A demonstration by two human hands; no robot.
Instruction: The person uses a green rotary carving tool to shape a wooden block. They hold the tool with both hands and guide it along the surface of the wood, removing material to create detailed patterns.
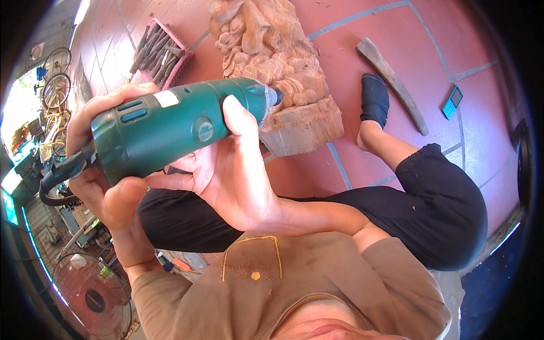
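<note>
Head view shows a red tiled floor (396, 51) with grey joints. Both hands hold a green rotary grinder (170, 127) up above the lap: the left hand (105, 187) is closed around its rear end near the black cable (59, 175), and the right hand (232, 170) wraps its front part. Its tip is just beside a carved wood sculpture (277, 62). A pink basket of tools (161, 54), a wooden stick (394, 82) and a phone (451, 102) lie on the floor; a fan (90, 297) stands lower left.

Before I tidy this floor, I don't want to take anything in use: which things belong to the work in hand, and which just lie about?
In use:
green rotary tool, held by the left hand and right hand
wood carving, at the tool's tip

Lying about:
pink basket of chisels
curved wooden piece
phone
fan
</note>
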